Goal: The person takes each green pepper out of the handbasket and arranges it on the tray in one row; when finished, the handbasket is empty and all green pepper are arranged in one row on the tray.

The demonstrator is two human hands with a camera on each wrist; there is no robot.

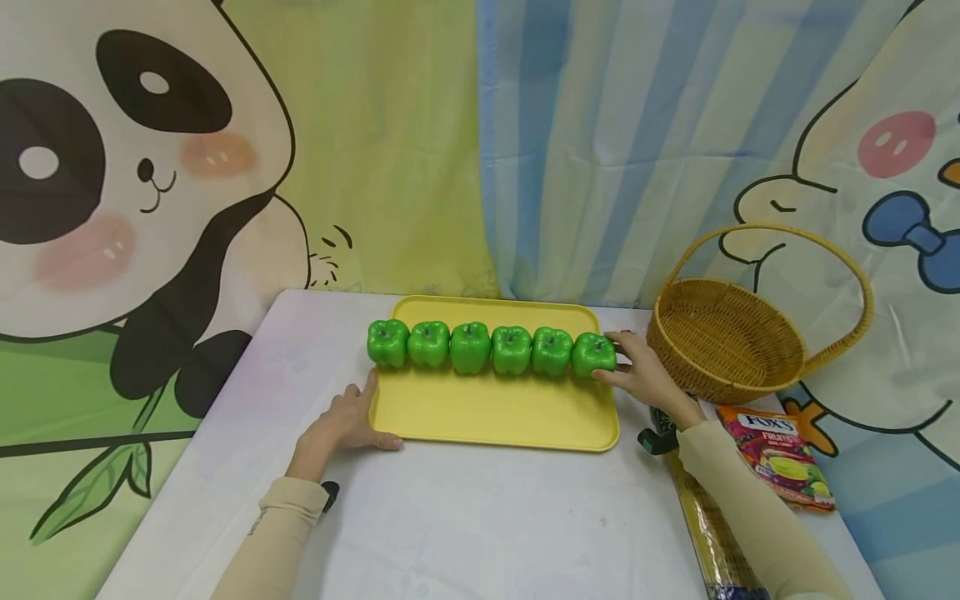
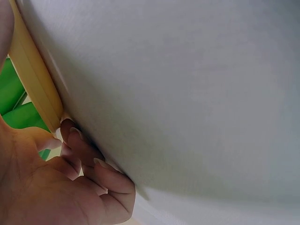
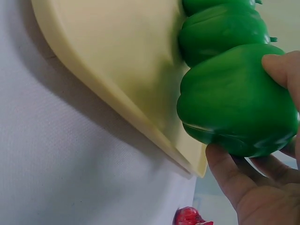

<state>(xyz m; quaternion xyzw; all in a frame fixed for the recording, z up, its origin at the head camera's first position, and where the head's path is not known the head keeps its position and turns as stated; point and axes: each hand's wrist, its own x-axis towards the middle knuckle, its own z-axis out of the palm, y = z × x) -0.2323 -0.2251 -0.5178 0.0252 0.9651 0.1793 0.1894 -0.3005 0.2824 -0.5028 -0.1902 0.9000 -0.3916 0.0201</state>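
Several green bell peppers (image 1: pixel 470 348) stand side by side in one row across a yellow tray (image 1: pixel 495 408). The leftmost pepper (image 1: pixel 387 342) reaches past the tray's left edge. My right hand (image 1: pixel 637 367) grips the rightmost pepper (image 3: pixel 234 101), thumb on one side and fingers on the other. It touches the neighbouring pepper (image 3: pixel 222 33) in the right wrist view. At the tray's front left corner, my left hand (image 1: pixel 348 421) holds the rim between thumb and fingers. Its other fingers (image 2: pixel 115 183) are curled near the white tabletop in the left wrist view.
A wicker basket (image 1: pixel 727 333) with a tall handle stands at the back right. A red FOX'S sweets bag (image 1: pixel 780 458) and a shiny gold packet (image 1: pixel 708 517) lie by my right forearm. Behind the table (image 1: pixel 480 517) hang printed curtains (image 1: pixel 390 150).
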